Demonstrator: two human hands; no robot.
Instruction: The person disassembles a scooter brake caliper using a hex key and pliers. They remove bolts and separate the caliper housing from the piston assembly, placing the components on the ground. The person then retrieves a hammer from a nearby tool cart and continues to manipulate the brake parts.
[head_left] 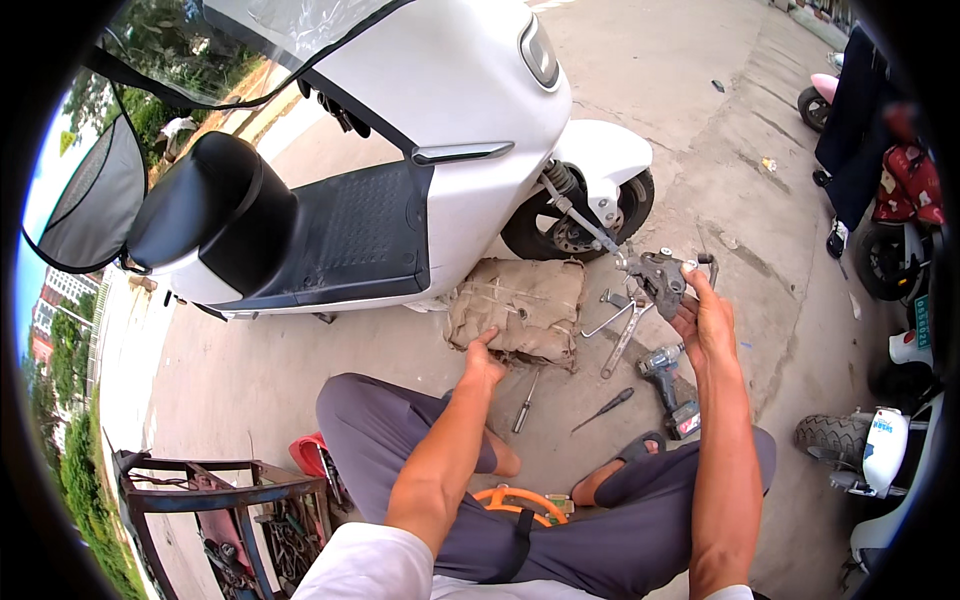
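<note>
My right hand (pixel 708 318) holds up a dark, greasy metal part that looks like a brake caliper (pixel 660 282), just right of the scooter's front wheel (pixel 632 205). Its thumb presses on top and the fingers curl beneath. My left hand (pixel 484 358) grips the near edge of a worn brown cloth-wrapped bundle (pixel 520 305), thumb on top; the other fingers are mostly hidden. This bundle lies on the ground beside the white scooter (pixel 480 100). A spanner (pixel 627 338) lies below the metal part, with a cordless impact driver (pixel 668 388) near my right forearm.
Between my feet and the bundle lie a screwdriver (pixel 612 402) and a socket driver (pixel 525 402). An orange ring-shaped seat (pixel 520 503) is under me. A metal rack of tools (pixel 225 500) stands at my left. Parked scooters (pixel 885 440) and a standing person (pixel 850 140) are at the right.
</note>
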